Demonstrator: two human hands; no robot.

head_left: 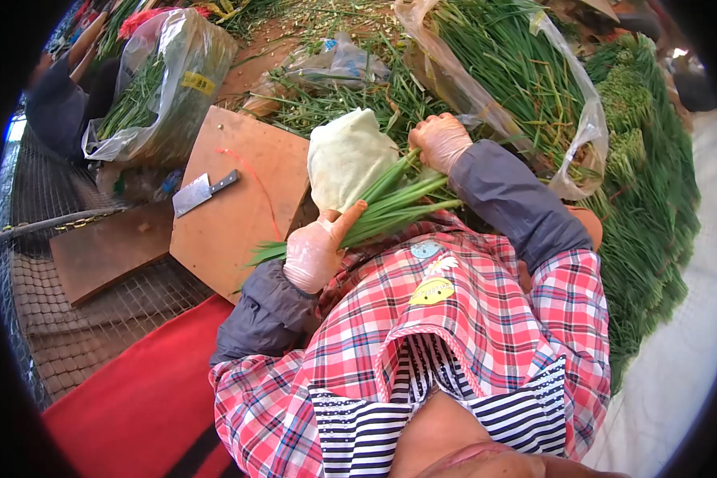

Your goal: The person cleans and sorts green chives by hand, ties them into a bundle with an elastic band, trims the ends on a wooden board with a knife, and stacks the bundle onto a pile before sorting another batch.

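Note:
A bunch of long green chive-like stalks (390, 205) lies slantwise in front of my chest. My left hand (315, 251), in a thin clear glove, is closed round its lower left part, with leaf ends poking out past the wrist. My right hand (440, 142), gloved the same way, has its fingers pinched at the upper end of some stalks. Behind the bunch, between both hands, a pale greenish-white cloth bundle (349, 155) partly shows. To the left, a wooden board (239, 207) carries a cleaver (203, 191) with a dark handle and a thin red string (259, 187).
An open plastic bag (593, 119) of green stalks stands beyond my right arm. A large stalk pile (645, 199) runs down the right side. Another filled bag (171, 103) stands upper left beside another person (60, 107). Loose cuttings (319, 107) cover the ground ahead.

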